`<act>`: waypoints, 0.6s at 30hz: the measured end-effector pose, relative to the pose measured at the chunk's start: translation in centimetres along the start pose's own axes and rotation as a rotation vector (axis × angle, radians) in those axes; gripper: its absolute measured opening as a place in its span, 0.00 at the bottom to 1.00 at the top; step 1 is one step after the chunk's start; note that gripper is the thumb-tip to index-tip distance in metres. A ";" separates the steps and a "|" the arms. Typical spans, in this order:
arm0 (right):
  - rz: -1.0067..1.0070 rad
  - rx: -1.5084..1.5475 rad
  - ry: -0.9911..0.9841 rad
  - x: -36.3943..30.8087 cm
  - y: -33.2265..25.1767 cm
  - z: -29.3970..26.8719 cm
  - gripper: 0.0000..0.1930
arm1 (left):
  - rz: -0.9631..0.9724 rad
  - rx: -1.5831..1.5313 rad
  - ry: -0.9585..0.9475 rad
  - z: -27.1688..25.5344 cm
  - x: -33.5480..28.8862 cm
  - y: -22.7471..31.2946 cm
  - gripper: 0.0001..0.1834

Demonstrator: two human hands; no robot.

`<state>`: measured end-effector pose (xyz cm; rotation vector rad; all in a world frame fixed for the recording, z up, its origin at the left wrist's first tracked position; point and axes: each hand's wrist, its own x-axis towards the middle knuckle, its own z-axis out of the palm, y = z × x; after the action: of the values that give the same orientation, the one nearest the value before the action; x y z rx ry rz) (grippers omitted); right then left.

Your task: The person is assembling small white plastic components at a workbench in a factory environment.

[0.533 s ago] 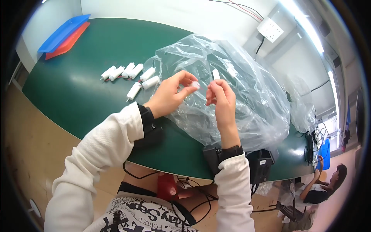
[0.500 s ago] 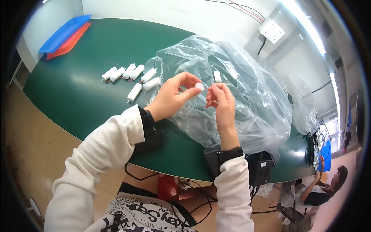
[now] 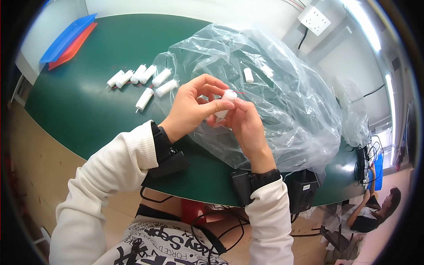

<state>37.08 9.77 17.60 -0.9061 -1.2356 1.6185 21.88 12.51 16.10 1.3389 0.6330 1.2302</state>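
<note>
Over a large clear plastic bag (image 3: 291,119), my two hands meet around a small white cylinder (image 3: 229,95) with a thin red wire at its top. My left hand (image 3: 187,106) pinches its upper part between thumb and fingers. From the right, my right hand (image 3: 249,130) closes on it too, its fingers partly hidden behind the cylinder. Another white cylinder (image 3: 248,75) shows at the bag, just beyond my hands; whether inside or on top I cannot tell. To the left lie several similar cylinders (image 3: 143,99) with thin end pins and red wires.
Blue (image 3: 66,39) and red (image 3: 75,51) trays are stacked at the far left of the green table (image 3: 66,101). A black box (image 3: 304,190) sits at the near right edge. A socket box (image 3: 314,20) is on the wall. At far right another person (image 3: 375,212) works.
My right hand has moved left to join my left hand at the white cylinder, which now shows more fully with its red wire. The view has shifted slightly.
</note>
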 end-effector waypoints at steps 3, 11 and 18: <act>-0.003 0.187 0.057 0.0 0.8 0.0 0.23 | 0.044 0.112 -0.009 0.2 -0.2 0.0 0.19; 0.099 0.273 0.069 -0.2 -0.1 0.8 0.24 | 0.225 0.374 -0.074 0.2 -0.6 0.5 0.19; -0.046 0.468 -0.181 0.3 0.7 -1.1 0.20 | 0.188 0.135 0.074 0.2 -0.5 0.5 0.07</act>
<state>37.80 10.36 16.66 -0.4429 -0.9233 1.8756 21.73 11.88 16.49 1.4975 0.6639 1.4143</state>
